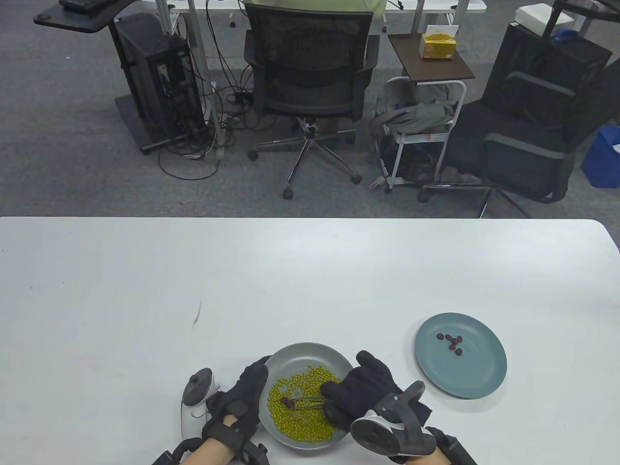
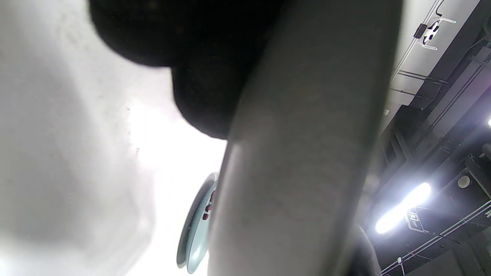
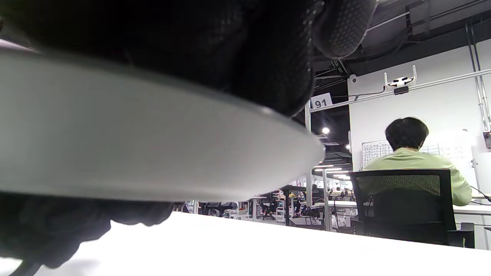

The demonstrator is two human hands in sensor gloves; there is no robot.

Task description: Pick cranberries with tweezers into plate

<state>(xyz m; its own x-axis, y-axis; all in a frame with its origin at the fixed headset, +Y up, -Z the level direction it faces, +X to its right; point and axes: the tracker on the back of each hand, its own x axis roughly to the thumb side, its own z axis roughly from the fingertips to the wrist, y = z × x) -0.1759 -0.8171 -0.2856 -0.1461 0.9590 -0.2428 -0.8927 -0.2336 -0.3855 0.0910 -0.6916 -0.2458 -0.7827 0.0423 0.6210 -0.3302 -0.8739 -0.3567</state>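
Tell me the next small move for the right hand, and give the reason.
Probably lift the tweezers clear and carry them right to the blue plate. Their tips sit at a dark cranberry among the green beans; whether it is pinched is unclear. The right hand holds them.
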